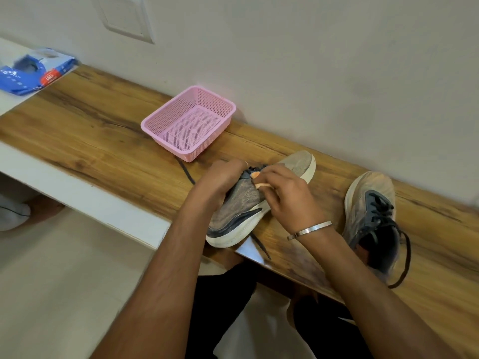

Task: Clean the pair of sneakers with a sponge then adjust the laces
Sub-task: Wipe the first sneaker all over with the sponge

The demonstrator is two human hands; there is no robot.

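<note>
Near the desk's front edge, both hands are working on one sneaker (pixel 243 203).
Left hand (pixel 220 182) is gripping its collar; right hand (pixel 287 195) is pinching an orange sponge (pixel 256 180) against the laces.

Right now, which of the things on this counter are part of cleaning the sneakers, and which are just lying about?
Part of the job:
- held sneaker, gripped by the left hand
- orange sponge, pinched in the right hand
- second sneaker, waiting on the wooden counter

Just lying about:
- pink basket, holding nothing
- blue packet
</note>
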